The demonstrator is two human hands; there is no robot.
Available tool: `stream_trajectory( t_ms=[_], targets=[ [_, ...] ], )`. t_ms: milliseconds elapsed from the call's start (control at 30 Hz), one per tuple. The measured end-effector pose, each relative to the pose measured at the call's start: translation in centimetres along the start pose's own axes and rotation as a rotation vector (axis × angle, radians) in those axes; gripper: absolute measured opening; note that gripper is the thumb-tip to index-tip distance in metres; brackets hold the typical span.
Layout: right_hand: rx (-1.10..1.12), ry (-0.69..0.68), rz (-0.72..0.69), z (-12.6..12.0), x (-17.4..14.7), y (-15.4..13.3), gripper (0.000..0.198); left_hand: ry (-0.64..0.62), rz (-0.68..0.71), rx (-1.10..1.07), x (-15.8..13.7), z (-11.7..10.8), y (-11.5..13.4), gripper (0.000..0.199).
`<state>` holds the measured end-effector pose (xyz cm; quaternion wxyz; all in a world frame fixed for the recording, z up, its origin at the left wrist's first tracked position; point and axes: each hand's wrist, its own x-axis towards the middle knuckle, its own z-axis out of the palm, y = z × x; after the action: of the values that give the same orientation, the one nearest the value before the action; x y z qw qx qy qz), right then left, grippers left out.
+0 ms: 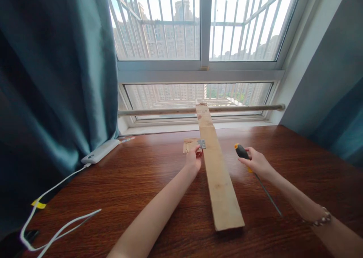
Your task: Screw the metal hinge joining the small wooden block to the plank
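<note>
A long pale wooden board point(221, 186) runs away from me toward the window. At its left edge, a small metal hinge point(202, 143) spans from the board to a short piece of wood point(189, 145). My left hand point(194, 159) is closed there, fingers curled at the hinge's lower edge and the near corner of the short piece; its grip is partly hidden. To the right of the board, my right hand point(258, 163) is wrapped round a screwdriver point(241, 151) with a black and yellow handle. Its long shaft slants down to the right, apart from the hinge.
Both wood pieces lie on a brown wood-grain table point(136, 175). A white power bank point(101, 151) with a white cable point(61, 180) is at the left, near a blue curtain point(56, 73). A horizontal rail point(246, 108) crosses before the window, by the board's far end.
</note>
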<state>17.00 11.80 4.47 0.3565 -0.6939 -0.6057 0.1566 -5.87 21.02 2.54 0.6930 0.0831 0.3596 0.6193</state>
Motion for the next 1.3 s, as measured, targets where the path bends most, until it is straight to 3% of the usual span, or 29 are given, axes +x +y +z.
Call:
stream_trajectory(
  t_ms=[100, 233, 600, 767, 833, 1033, 1300],
  targets=[
    [-0.198, -0.126, -0.058, 2.5, -1.6, 2.7, 0.048, 0.001, 0.009, -0.002, -0.1, 0.1, 0.0, 0.021],
    [-0.404, -0.108, -0.049, 3.8, -2.7, 3.2, 0.050, -0.003, 0.006, -0.002, -0.3, 0.1, 0.1, 0.021],
    [-0.396, -0.086, -0.019, 3.5, -2.0, 3.4, 0.047, -0.003, 0.000, -0.003, 0.0, 0.0, 0.0, 0.020],
    [-0.373, 0.151, -0.060, 1.5, 0.1, 6.8, 0.034, -0.011, 0.000, -0.002, 0.1, -0.1, -0.1, 0.019],
    [-0.377, 0.176, -0.102, 1.1, 0.8, 8.4, 0.029, -0.016, -0.001, -0.002, 0.1, -0.2, -0.1, 0.018],
    [-0.324, 0.060, -0.135, 1.9, 1.4, 11.1, 0.026, -0.026, 0.006, -0.023, -0.1, -0.1, -0.2, 0.020],
    [-0.403, -0.050, -0.132, 1.6, 2.0, 10.6, 0.020, -0.004, 0.006, -0.019, -0.2, -0.1, -0.1, 0.020]
  ],
)
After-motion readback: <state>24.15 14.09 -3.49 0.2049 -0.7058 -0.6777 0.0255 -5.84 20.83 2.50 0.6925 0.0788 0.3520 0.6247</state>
